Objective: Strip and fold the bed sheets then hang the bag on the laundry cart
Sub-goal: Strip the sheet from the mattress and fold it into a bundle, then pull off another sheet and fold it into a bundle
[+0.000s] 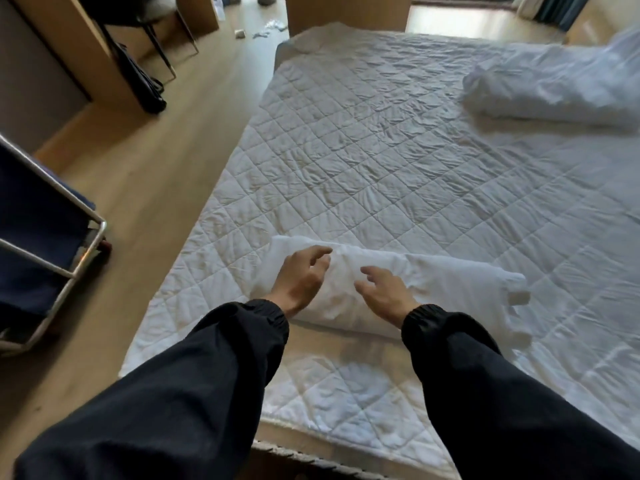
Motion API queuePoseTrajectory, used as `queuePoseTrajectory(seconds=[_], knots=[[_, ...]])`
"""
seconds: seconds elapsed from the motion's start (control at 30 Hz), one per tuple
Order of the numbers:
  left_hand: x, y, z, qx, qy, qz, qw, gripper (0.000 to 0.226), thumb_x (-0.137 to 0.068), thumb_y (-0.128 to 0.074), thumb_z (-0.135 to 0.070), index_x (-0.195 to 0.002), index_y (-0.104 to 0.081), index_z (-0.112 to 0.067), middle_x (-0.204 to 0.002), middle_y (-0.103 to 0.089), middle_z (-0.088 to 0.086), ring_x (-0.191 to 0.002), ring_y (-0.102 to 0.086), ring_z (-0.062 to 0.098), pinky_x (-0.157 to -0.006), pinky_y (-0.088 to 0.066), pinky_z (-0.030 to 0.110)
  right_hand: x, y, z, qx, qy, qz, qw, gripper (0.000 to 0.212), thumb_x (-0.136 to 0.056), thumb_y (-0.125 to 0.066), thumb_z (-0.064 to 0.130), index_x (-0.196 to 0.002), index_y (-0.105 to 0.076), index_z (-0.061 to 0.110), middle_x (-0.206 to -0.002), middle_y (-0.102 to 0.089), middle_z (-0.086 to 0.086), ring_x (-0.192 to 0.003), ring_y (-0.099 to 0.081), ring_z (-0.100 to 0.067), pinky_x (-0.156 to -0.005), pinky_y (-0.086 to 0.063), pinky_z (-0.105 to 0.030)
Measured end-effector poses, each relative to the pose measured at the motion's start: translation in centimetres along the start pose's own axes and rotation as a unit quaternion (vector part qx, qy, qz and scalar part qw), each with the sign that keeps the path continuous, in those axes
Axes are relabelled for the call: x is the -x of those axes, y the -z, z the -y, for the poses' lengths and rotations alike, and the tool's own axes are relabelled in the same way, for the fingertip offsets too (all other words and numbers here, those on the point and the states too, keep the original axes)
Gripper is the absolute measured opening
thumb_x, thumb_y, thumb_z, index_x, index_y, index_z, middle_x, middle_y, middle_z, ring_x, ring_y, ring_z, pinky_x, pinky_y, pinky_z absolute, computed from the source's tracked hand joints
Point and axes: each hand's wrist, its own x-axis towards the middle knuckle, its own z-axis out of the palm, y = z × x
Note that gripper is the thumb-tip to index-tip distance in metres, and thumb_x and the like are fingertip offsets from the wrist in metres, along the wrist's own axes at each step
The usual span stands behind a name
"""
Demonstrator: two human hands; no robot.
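Sheet [433, 285] rolled in a white bundle, lying across the near end of the bed [381, 150]. Left hand [304, 277] and right hand [386, 294] spread loosely above its left part, gripping nothing. Best to press flat, square the edges, then scoop from underneath toward the cart [86, 220] at left.

Left edge cuts off the laundry cart [38, 216]; the far white bundle [554, 88] is blurred and runs off right.

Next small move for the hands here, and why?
Probably close both hands on the folded sheet and lift it: left hand and right hand are open just over it, holding nothing, and the laundry cart stands to the left.
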Motion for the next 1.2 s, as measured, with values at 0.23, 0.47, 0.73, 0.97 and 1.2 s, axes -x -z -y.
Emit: queuePoseTrajectory(seconds=[0.23, 0.47, 0.73, 0.97, 1.2], knots=[[10.1, 8.1, -7.6, 0.216, 0.055, -0.077, 0.972, 0.027, -0.099, -0.046, -0.018, -0.122, -0.06, -0.015, -0.119, -0.065, 0.007, -0.106, -0.062, 0.016, -0.096, -0.045, 0.038, 11.4, 3.1, 7.6, -0.236, 0.039, -0.069, 0.968, 0.041, -0.095, -0.053, 0.017, -0.135, -0.051, 0.009, -0.131, -0.058, -0.012, -0.112, -0.055, -0.013, -0.096, -0.04, -0.024], [22.3, 12.6, -11.8, 0.322, 0.048, -0.16, 0.932, 0.035, -0.081, -0.05, -0.031, -0.115, -0.059, -0.03, -0.119, -0.066, 0.0, -0.107, -0.065, 0.014, -0.094, -0.05, 0.04, 22.8, 5.0, 9.6, -0.401, 0.082, -0.032, 0.912, 0.044, -0.091, -0.059, 0.028, -0.133, -0.051, 0.017, -0.125, -0.062, -0.007, -0.115, -0.059, -0.018, -0.102, -0.044, -0.038], [33.8, 13.8, -13.2, 0.37, 0.02, -0.29, 0.882, 0.039, -0.08, -0.049, -0.023, -0.118, -0.059, -0.025, -0.118, -0.068, -0.003, -0.112, -0.063, 0.019, -0.095, -0.048, 0.038, 31.5, 2.9, 11.7, -0.442, 0.174, 0.034, 0.879, 0.046, -0.085, -0.061, 0.026, -0.13, -0.052, 0.024, -0.127, -0.062, -0.003, -0.118, -0.058, -0.013, -0.101, -0.044, -0.035], [41.0, 17.5, -7.7, 0.369, 0.037, -0.387, 0.844, 0.042, -0.081, -0.049, -0.025, -0.122, -0.055, -0.024, -0.123, -0.065, 0.0, -0.115, -0.061, 0.021, -0.099, -0.046, 0.041, 33.8, -3.7, 16.4, -0.421, 0.188, 0.106, 0.881, 0.039, -0.095, -0.05, 0.013, -0.132, -0.05, 0.022, -0.13, -0.06, -0.001, -0.121, -0.056, -0.011, -0.109, -0.038, -0.04], [47.8, 25.1, 0.5, 0.375, 0.059, -0.464, 0.8, 0.043, -0.081, -0.049, -0.026, -0.123, -0.052, -0.027, -0.125, -0.063, 0.0, -0.114, -0.061, 0.019, -0.098, -0.044, 0.04, 33.7, -13.6, 25.0, -0.382, 0.193, 0.151, 0.891, 0.036, -0.097, -0.049, 0.009, -0.129, -0.05, 0.023, -0.13, -0.059, -0.002, -0.121, -0.056, -0.012, -0.109, -0.039, -0.04]])
